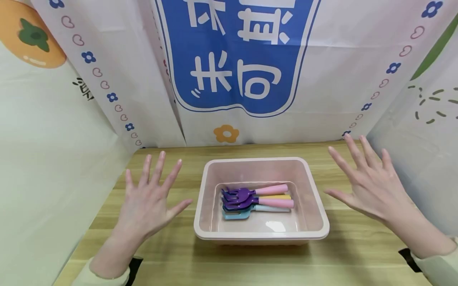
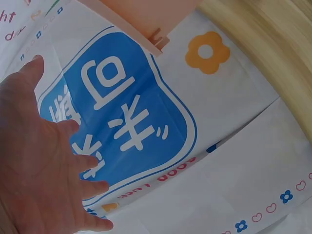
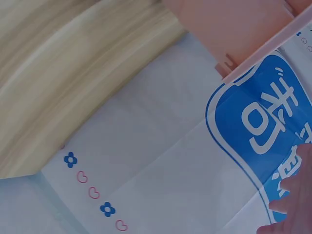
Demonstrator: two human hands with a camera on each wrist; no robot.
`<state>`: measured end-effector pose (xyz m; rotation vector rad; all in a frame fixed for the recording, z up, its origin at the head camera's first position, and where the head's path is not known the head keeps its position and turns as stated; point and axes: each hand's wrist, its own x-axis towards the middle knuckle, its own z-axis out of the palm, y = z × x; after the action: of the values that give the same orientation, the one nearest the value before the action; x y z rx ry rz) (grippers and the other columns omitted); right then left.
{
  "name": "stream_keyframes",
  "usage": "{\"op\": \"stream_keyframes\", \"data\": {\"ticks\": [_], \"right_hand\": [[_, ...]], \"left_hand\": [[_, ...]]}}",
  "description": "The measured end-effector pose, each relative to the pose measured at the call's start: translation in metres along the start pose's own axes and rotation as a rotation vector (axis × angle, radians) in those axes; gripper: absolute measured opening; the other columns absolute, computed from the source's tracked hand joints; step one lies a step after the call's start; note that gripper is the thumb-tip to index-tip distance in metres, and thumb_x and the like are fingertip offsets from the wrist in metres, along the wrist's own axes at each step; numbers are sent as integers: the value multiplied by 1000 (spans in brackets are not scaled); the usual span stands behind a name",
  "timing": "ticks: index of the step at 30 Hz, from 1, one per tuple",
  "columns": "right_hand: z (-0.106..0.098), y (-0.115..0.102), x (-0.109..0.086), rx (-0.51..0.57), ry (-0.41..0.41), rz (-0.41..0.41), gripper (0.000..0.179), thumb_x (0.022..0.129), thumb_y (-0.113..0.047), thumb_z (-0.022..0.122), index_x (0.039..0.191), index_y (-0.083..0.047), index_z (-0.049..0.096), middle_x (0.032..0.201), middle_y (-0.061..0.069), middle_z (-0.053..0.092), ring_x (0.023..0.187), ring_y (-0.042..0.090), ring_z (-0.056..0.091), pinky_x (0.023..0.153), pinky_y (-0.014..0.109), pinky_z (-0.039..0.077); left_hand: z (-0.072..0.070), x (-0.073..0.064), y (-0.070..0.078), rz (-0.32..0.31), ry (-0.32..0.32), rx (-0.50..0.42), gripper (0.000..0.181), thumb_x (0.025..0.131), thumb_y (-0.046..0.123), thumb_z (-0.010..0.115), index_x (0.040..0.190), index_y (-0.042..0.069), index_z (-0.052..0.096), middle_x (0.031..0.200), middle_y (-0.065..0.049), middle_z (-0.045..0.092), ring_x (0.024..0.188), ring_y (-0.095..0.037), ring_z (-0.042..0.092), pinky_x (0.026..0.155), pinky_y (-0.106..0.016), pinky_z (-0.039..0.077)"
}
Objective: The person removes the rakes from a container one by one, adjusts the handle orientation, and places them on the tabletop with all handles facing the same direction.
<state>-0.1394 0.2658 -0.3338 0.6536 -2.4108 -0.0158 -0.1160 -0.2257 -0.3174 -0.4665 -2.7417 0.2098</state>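
My left hand (image 1: 144,206) hovers to the left of a pale pink plastic basin (image 1: 261,235), fingers spread and nothing held. On the basin's other side my right hand (image 1: 372,184) is likewise spread and holds nothing. Inside the basin lies a pile of small toy garden tools. Purple hand forks (image 1: 240,194) with pink handles (image 1: 272,190) are on top. A yellow handle (image 1: 275,196) shows between them, and a light blue tool (image 1: 237,215) lies along the near side. Lower pieces are partly hidden. Both wrist views show spread fingers and the basin's outer wall (image 2: 141,17).
The basin stands on a wood-grain table (image 1: 250,262). A white printed cloth (image 1: 332,95) with a blue sign pattern (image 1: 243,95) hangs behind the table's far edge. Pale sheets (image 1: 53,159) close in the left and right sides.
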Motion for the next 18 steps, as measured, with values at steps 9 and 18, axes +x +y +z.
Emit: {"op": "stream_keyframes", "data": {"ticks": [9, 18], "right_hand": [[-5, -8, 40, 14, -76, -116, 91, 85, -82, 28, 154, -24, 28, 162, 12, 6, 144, 39, 11, 100, 72, 22], [0, -23, 79, 117, -229, -187, 93, 84, -69, 54, 156, -22, 20, 162, 12, 5, 146, 34, 5, 103, 69, 21]], "left_hand": [[7, 6, 2, -5, -19, -81, 94, 87, 73, 44, 157, 26, 2, 160, -11, -10, 144, -41, -1, 103, -72, 2], [29, 1, 5, -15, -38, -238, 98, 88, 67, 51, 157, 21, 0, 161, -12, -5, 143, -42, 6, 104, -70, 7]]}}
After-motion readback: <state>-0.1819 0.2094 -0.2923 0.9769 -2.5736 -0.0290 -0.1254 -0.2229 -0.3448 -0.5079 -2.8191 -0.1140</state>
